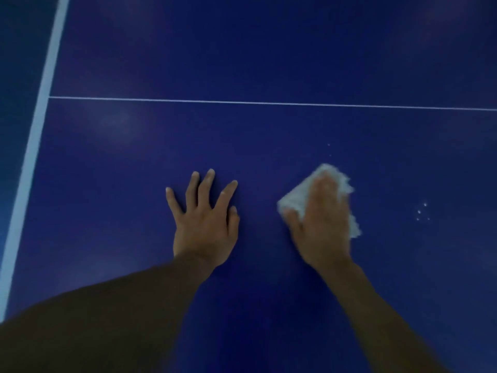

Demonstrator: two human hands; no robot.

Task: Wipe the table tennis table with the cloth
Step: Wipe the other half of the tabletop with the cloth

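**Q:** Which items are counted, from left to right?

**A:** One table tennis table is seen, its blue top filling the view. Two white lines are marked on it. One wide line runs along the left side. One thin line is drawn across from the wide line to the right edge of the view. Two hands, one cloth and two groups of small white specks are also counted.

**Q:** How is the left hand posed?

**A:** The left hand is laid palm down on the table, below the thin line and near the middle of the view. Its four fingers are straight and spread apart, and the thumb is kept close beside the palm. Nothing is held. The forearm is extended in from the lower left corner.

**Q:** Where is the cloth located?

**A:** One white cloth is found on the table just right of the left hand, apart from it. It is covered by the right hand, which is pressed on it palm down. The fingers are laid close together over the cloth. They are blurred, so finer detail cannot be told. The thumb is set at the cloth's lower left edge. The forearm is extended in from the lower right.

**Q:** What is recorded further right?

**A:** Two tiny specks are noted above the cloth. A cluster of four specks is seen to its right, apart from it.
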